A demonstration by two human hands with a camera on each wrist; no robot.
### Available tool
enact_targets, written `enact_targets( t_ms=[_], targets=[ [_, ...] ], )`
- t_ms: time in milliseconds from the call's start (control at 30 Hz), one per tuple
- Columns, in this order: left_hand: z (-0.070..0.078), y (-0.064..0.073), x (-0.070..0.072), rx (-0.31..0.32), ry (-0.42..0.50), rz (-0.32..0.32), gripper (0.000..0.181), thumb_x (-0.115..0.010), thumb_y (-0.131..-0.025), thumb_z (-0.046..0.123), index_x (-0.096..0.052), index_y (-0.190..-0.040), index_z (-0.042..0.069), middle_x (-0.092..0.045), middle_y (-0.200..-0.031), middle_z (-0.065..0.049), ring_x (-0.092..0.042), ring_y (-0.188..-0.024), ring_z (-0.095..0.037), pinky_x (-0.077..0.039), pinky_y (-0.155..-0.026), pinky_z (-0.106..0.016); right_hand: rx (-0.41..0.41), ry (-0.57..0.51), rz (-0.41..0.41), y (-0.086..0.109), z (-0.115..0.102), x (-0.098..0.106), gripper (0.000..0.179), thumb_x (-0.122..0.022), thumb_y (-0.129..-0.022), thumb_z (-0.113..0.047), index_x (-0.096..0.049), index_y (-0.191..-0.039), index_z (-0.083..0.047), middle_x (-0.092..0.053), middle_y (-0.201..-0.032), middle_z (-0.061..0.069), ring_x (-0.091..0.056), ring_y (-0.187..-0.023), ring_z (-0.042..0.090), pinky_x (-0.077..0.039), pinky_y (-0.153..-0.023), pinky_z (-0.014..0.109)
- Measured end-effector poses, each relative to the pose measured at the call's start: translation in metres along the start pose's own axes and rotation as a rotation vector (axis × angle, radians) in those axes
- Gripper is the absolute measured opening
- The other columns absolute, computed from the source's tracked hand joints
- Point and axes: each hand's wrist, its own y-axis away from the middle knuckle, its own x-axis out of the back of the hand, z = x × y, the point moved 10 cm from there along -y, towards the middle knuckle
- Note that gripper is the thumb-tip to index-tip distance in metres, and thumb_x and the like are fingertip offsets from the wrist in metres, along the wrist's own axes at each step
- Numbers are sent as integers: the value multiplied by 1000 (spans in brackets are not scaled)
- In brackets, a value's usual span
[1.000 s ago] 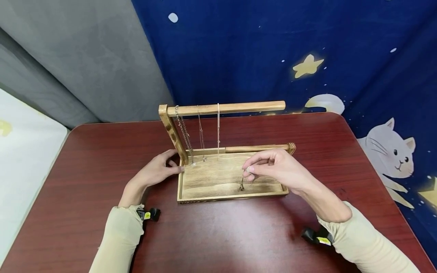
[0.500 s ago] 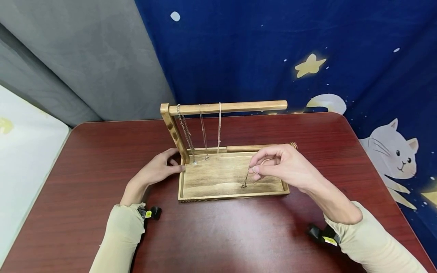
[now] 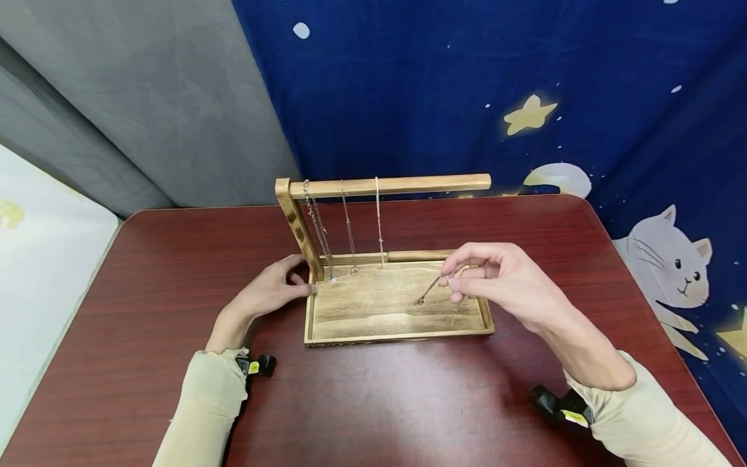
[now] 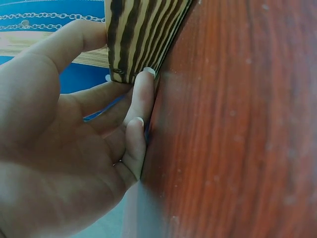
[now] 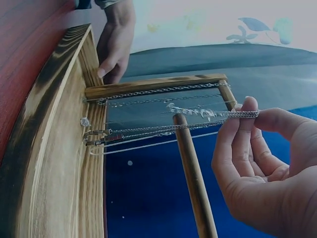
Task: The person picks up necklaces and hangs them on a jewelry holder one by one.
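Observation:
A wooden necklace stand (image 3: 300, 227) has a tray base (image 3: 373, 310) and a top bar. My left hand (image 3: 265, 288) grips the tray's left end by the post; the left wrist view shows thumb and fingers against its striped end wall (image 4: 143, 34). Thumb and fingertips of my right hand (image 3: 508, 282) pinch a silver necklace (image 5: 245, 114) above the tray's right half. Its dark pendant (image 3: 419, 301) swings out to the left over the tray. From the bar hang a thick chain necklace (image 3: 318, 224), a thin one (image 3: 349, 224) and a pale one (image 3: 379, 214).
The stand sits on a dark red table (image 3: 373, 395). Blue curtain (image 3: 408, 78) with stars and a cat hangs behind, beside grey curtain (image 3: 146, 97). The bar's free end (image 3: 489, 181) points right.
My right hand has moved right with the pinched necklace, and its pendant has swung up and left. My left hand stays on the tray's end.

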Motion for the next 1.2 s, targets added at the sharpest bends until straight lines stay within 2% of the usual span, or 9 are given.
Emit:
enact_targets(
  t_ms=[300,667,1067,1200],
  targets=[
    [0,0,1,8,-13,9,74,-75,-89,20,-38,-147,-6,-67,-83,-7,-61,-78,-18,-44,-79,-36,98,-203,-51,8,-14,8,22,-59,-91,12,-69,-102,-3,-68,-89,9,-66,-69,14,-58,-69,44],
    [-1,-1,1,-1,-18,6,73,-75,-89,22,-39,-147,-5,-67,-84,-6,-61,-78,-17,-44,-78,-36,186,-246,-41,15,-30,26,28,-54,-92,18,-69,-104,-2,-69,-91,7,-64,-70,13,-53,-59,26],
    [-1,-1,0,3,3,-4,76,-74,-90,22,-34,-149,-7,-66,-85,-8,-60,-77,-18,-45,-75,-36,292,-347,-52,20,-40,43,32,-45,-91,25,-66,-108,9,-68,-97,15,-58,-68,19,-48,-57,28],
    [-1,-1,1,4,-5,-6,77,-74,-90,22,-34,-149,-7,-67,-86,-8,-60,-78,-18,-45,-75,-36,304,-379,-52,19,-43,47,36,-40,-90,28,-65,-110,11,-68,-98,18,-57,-67,20,-48,-58,28]
  ],
)
